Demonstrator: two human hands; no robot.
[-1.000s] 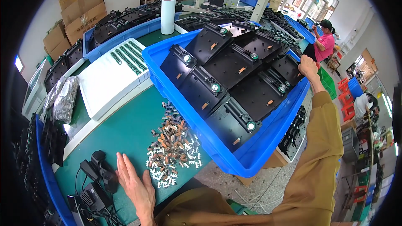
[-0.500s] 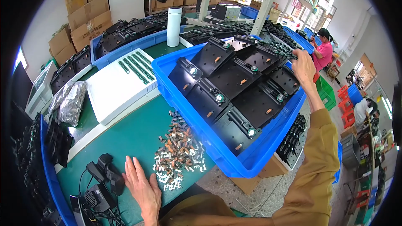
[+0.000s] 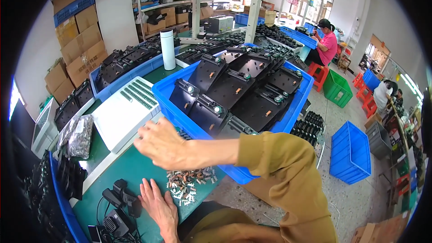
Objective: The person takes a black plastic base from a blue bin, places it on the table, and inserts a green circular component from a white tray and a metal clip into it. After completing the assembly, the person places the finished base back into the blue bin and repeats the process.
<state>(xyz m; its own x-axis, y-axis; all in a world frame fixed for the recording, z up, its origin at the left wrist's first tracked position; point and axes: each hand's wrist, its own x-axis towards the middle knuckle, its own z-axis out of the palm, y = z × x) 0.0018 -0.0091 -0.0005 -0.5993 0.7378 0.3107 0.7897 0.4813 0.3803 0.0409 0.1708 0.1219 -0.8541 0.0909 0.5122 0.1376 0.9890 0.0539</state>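
Observation:
My left hand [image 3: 159, 207] lies flat on the green table [image 3: 108, 171], palm down with fingers stretched out. Just beyond its fingertips is a loose heap of small metal and brown parts [image 3: 186, 182]. My right hand [image 3: 162, 146] hangs above the table, left of that heap, its fingers curled together. Whatever they may hold is hidden. Behind my right forearm, a blue bin [image 3: 180, 119] is tilted and filled with black plastic panels [image 3: 225, 85]. Each panel bears a small copper-coloured piece, and several carry a round silver disc. My forearm covers the bin's near corner.
Left of the bin stands a white box [image 3: 119, 123] with rows of green coils [image 3: 139, 92]. A white bottle [image 3: 167, 49] is behind it. Black adapters with cables [image 3: 118, 218] lie beside my left hand. A person in pink [image 3: 327, 45] sits farther off, near a green crate [image 3: 337, 88].
My right hand has left the bin's far right side and swung left over the table. My left hand still rests flat. The whole view has shifted, showing more floor at right.

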